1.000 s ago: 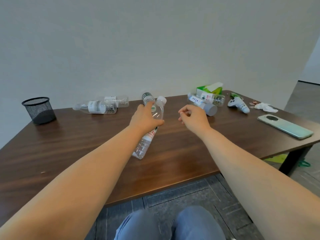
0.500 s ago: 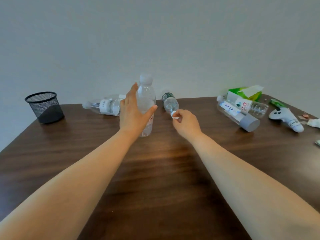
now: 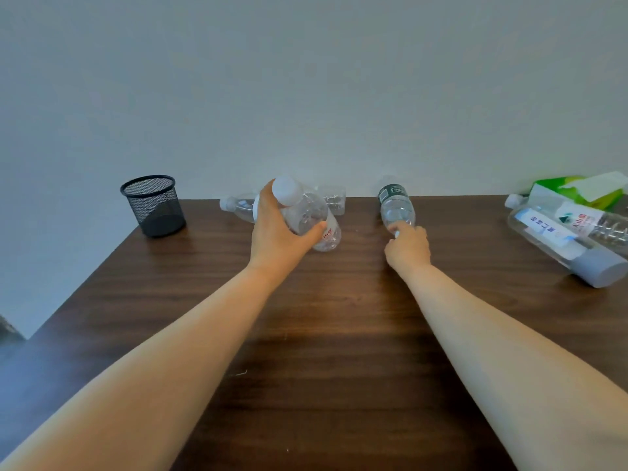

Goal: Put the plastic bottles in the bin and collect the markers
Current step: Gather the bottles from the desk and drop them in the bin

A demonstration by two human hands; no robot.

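My left hand (image 3: 278, 232) is shut on a clear red-label bottle (image 3: 309, 215), held tilted with its white cap toward me, above the brown table (image 3: 306, 334). My right hand (image 3: 407, 246) pinches the cap end of a green-label bottle (image 3: 396, 207) that lies on the table pointing toward the wall. Behind my left hand lie two more clear bottles (image 3: 238, 207), partly hidden. At the right edge lie a large bottle with a grey cap (image 3: 564, 246) and another clear bottle (image 3: 598, 226). No markers are visible.
A black mesh cup (image 3: 153, 205) stands at the table's back left corner. A green tissue pack (image 3: 581, 192) sits at the far right by the wall. The table's left edge runs diagonally toward me.
My left hand has tipped the red-label bottle from upright to tilted, cap toward me. My right hand keeps hold of the green-label bottle's cap end. The view has shifted left and closer.
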